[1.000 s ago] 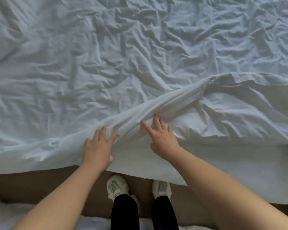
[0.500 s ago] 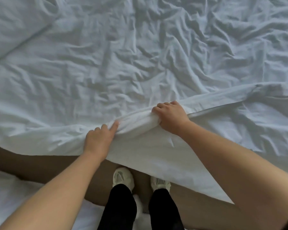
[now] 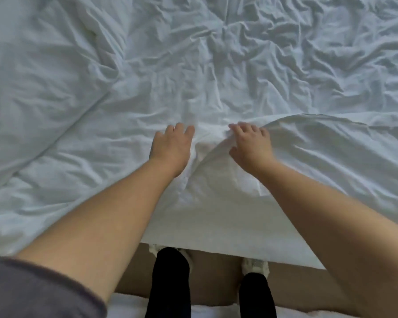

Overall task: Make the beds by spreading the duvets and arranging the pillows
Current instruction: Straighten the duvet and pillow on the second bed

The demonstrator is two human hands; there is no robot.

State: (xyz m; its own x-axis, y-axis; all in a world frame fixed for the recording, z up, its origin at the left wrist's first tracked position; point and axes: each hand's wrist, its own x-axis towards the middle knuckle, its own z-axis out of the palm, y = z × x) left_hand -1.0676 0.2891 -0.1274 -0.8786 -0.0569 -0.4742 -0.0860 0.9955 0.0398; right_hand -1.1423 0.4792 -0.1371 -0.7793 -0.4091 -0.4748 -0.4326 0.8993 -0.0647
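Observation:
A crumpled white duvet (image 3: 251,65) covers the bed and fills most of the view. A folded-back flap of it (image 3: 319,143) lies at the right, its fold running from the middle out to the right edge. My left hand (image 3: 170,148) lies flat on the duvet near the bed's front edge, fingers straight. My right hand (image 3: 251,145) rests on the raised ridge of the fold beside it, fingers spread over the cloth. The two hands are a hand's width apart. A plump white mass at the far left (image 3: 39,72) may be a pillow.
The duvet's front edge (image 3: 216,244) hangs over the bedside just above my feet. My black-clad legs (image 3: 168,283) and white shoes (image 3: 255,266) stand on a brown floor strip (image 3: 214,278). White bedding (image 3: 129,306) lies along the bottom edge.
Both hands have moved forward onto the bed. My right hand has let go of the bunched fold it gripped and now lies spread on it. The view has tilted further over the bed.

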